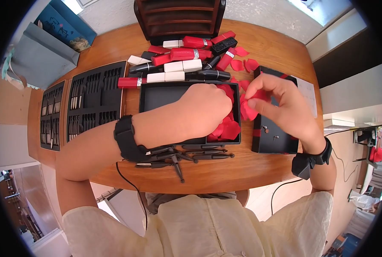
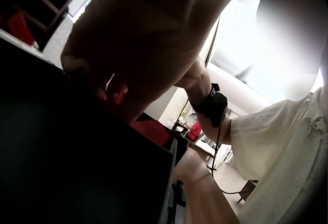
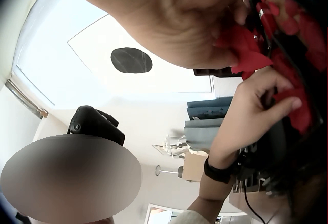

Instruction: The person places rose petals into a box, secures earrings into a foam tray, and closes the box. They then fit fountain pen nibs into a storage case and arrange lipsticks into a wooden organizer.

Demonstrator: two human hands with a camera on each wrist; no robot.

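In the head view the left hand (image 1: 206,109) reaches over the right end of a black box (image 1: 161,98), its fingers among red petals (image 1: 225,129) in the end compartment. The right wrist view shows that left hand (image 3: 251,114) with thumb and fingers around a red petal (image 3: 300,112). The right hand (image 1: 285,107) pinches red petals (image 1: 247,109) between thumb and fingers, just right of the box and beside a black tray (image 1: 270,141). In the left wrist view the left hand (image 2: 133,44) is dark and its fingertips are partly hidden by the box edge.
Behind the box lie red tubes (image 1: 184,54), white tubes (image 1: 183,65) and black tubes (image 1: 214,75). Dark pen-like tools (image 1: 176,165) lie at the front. Cases of tools (image 1: 92,98) stand left, paper bags (image 1: 49,51) at the back left, and a dark wooden rack (image 1: 180,19) at the back.
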